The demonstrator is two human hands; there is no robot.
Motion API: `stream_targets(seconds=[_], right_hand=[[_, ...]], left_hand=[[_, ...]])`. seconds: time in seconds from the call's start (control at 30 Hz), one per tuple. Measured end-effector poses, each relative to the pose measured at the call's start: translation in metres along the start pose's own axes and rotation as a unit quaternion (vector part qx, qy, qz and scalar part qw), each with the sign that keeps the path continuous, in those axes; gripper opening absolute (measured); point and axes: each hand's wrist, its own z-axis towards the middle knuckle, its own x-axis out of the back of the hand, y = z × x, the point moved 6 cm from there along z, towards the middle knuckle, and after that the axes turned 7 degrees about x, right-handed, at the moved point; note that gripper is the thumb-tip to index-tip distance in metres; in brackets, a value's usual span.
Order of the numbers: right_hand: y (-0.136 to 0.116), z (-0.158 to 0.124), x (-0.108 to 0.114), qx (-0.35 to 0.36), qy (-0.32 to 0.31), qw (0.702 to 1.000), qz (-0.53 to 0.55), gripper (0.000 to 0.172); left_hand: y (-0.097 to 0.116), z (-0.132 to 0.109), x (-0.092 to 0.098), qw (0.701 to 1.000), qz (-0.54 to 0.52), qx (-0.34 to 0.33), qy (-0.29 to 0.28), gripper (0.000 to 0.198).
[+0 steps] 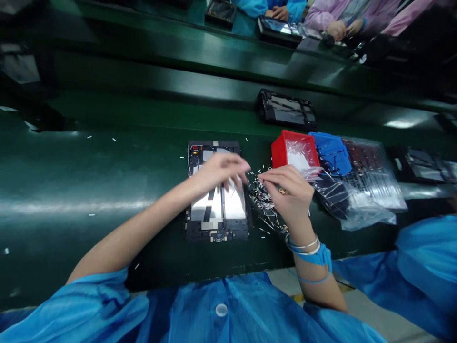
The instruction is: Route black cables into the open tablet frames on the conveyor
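Note:
An opened tablet (217, 228) lies on the green bench with its inner parts and silvery battery panels showing. Over its upper half is my left hand (226, 170), its fingers smeared by motion, so whether they hold anything does not show. My right hand (289, 190) is closed in a pinch just right of the tablet; whatever sits at its fingertips is too small to make out. Beneath the right hand spreads a loose pile of thin black cables (266, 202) with small white strips and gold-coloured bits among them.
A red bin (280, 150) with a plastic bag of white pieces stands beside a blue bin (333, 155) holding black strips. Bagged parts (373, 171) lie to their right. Another opened tablet (287, 109) is behind. Co-workers' hands (278, 13) work across the bench. A blue sleeve (424, 257) is at right.

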Motion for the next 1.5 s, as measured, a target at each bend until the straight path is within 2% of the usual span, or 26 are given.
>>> stream_targets(seconds=[0.03,0.07,0.1,0.13,0.2,0.3,0.4,0.47,0.53,0.6,0.7,0.8,0.93,1.03,1.1,1.23,1.4,1.5], right_hand=[[0.002,0.002,-0.001,-0.037,0.018,0.999,0.026,0.015],[0.004,0.003,-0.003,-0.075,0.029,0.995,0.059,0.014],[0.005,0.003,-0.007,-0.112,0.033,0.988,0.101,0.012],[0.006,0.003,-0.014,-0.15,0.029,0.977,0.148,0.009],[0.005,0.0,-0.034,-0.229,0.0,0.941,0.248,0.005],[-0.006,-0.007,-0.073,-0.32,-0.081,0.869,0.368,0.019],[-0.02,-0.013,-0.103,-0.366,-0.165,0.821,0.405,0.025],[-0.028,-0.015,-0.116,-0.374,-0.208,0.81,0.402,0.025],[-0.033,-0.015,-0.122,-0.365,-0.223,0.817,0.386,0.023],[-0.034,-0.015,-0.125,-0.35,-0.223,0.836,0.359,0.02],[-0.036,-0.014,-0.126,-0.328,-0.225,0.862,0.314,0.016],[-0.037,-0.013,-0.127,-0.311,-0.24,0.876,0.279,0.016],[-0.04,-0.01,-0.126,-0.284,-0.26,0.886,0.257,0.015],[-0.04,-0.007,-0.125,-0.273,-0.272,0.89,0.243,0.013],[-0.038,-0.004,-0.125,-0.271,-0.28,0.89,0.238,0.009],[-0.029,0.008,-0.126,-0.261,-0.303,0.888,0.23,0.012],[-0.026,0.016,-0.132,-0.236,-0.356,0.878,0.216,0.008],[-0.025,0.017,-0.132,-0.228,-0.37,0.876,0.209,0.007]], left_hand=[[0.006,0.004,0.025,0.99,0.078,-0.045,0.105,0.024],[0.011,0.007,0.047,0.964,0.155,-0.076,0.203,0.025],[0.011,0.011,0.065,0.937,0.216,-0.081,0.261,0.028],[0.007,0.017,0.077,0.922,0.258,-0.071,0.28,0.031],[-0.007,0.027,0.088,0.925,0.284,-0.039,0.249,0.034],[-0.024,0.025,0.088,0.936,0.273,-0.032,0.218,0.035],[-0.032,0.004,0.083,0.935,0.275,-0.051,0.22,0.039],[-0.031,-0.02,0.081,0.919,0.292,-0.103,0.246,0.04],[-0.03,-0.051,0.08,0.889,0.316,-0.172,0.283,0.035],[-0.034,-0.083,0.074,0.865,0.338,-0.224,0.296,0.03],[-0.048,-0.121,0.061,0.848,0.375,-0.25,0.278,0.024],[-0.062,-0.141,0.044,0.829,0.432,-0.265,0.235,0.024],[-0.07,-0.147,0.026,0.773,0.531,-0.286,0.198,0.029],[-0.07,-0.143,0.022,0.75,0.566,-0.279,0.2,0.029],[-0.069,-0.142,0.023,0.753,0.562,-0.273,0.209,0.029],[-0.069,-0.144,0.024,0.767,0.539,-0.276,0.215,0.029],[-0.069,-0.145,0.022,0.745,0.562,-0.291,0.212,0.029],[-0.069,-0.144,0.022,0.744,0.569,-0.284,0.206,0.029]])
